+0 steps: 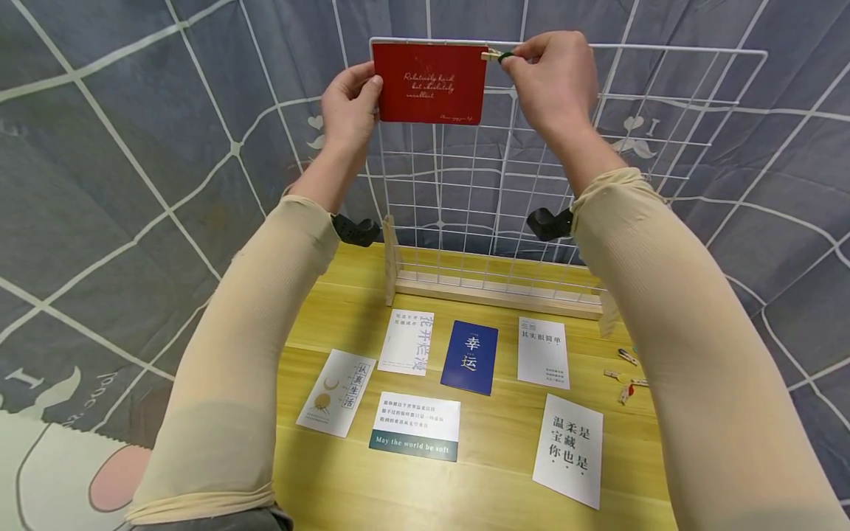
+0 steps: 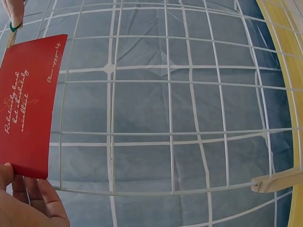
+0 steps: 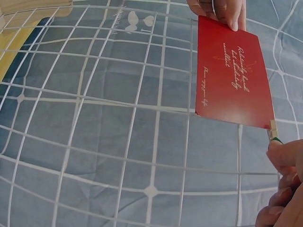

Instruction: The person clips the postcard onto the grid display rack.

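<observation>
red card (image 1: pixel 429 82) held flat against top left of white wire grid (image 1: pixel 637 133), long axis horizontal, gilt script upright and facing the viewer. left hand (image 1: pixel 350 110) pinching the card's left edge. right hand (image 1: pixel 551 74) squeezing small wooden clip (image 1: pixel 493 55) at the card's upper right corner. below: yellow wooden table (image 1: pixel 491 472) with five printed cards; grey cloth backdrop (image 1: pixel 133 147) with white lines.

a red card (image 3: pixel 233 75) lies against the white wire grid (image 3: pixel 118 118); the right hand (image 3: pixel 284 184) pinches a small clothespin (image 3: pixel 273 128) at its corner, left hand (image 3: pixel 220 9) holding the opposite edge.
</observation>
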Action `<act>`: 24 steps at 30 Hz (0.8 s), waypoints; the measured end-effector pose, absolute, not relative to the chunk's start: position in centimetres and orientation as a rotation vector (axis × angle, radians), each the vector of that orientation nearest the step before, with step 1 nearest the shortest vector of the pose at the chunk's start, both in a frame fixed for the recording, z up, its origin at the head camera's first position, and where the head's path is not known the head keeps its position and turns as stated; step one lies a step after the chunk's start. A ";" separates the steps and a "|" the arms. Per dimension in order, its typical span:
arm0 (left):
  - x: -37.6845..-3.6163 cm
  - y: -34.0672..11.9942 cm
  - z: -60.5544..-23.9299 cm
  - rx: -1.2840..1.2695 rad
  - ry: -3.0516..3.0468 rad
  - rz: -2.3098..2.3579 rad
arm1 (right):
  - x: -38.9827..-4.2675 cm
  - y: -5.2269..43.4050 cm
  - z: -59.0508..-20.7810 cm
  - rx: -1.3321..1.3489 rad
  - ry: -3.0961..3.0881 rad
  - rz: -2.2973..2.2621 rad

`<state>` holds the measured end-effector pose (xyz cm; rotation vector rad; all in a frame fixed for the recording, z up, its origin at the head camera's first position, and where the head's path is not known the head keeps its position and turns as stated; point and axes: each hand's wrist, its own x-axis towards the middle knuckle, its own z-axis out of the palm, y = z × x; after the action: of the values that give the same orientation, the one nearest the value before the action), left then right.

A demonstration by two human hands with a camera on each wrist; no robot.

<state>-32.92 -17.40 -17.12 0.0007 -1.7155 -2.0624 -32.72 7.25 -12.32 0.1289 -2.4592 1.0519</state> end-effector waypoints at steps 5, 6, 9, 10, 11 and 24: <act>-32.8 -17.1 -17.0 0.008 -1.699 -2.057 | -32.7 7.0 -12.3 0.122 -2.463 1.041; -32.7 -17.1 -16.9 0.011 -1.699 -2.054 | -32.7 6.9 -12.4 0.125 -2.460 1.037; -32.6 -16.9 -16.8 0.020 -1.702 -2.050 | -32.6 6.8 -12.5 0.129 -2.447 1.034; -32.6 -16.9 -16.7 0.022 -1.710 -2.042 | -32.6 6.8 -12.5 0.130 -2.443 1.036; -32.5 -16.8 -16.7 0.021 -1.718 -2.036 | -32.6 6.7 -12.5 0.129 -2.439 1.038; -32.3 -16.5 -16.5 0.029 -1.730 -2.031 | -32.3 6.3 -13.1 0.142 -2.417 1.035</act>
<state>-32.26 -16.51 -16.50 0.0293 -1.7297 -2.0313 -32.28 6.27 -13.08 0.1419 -2.4172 1.0354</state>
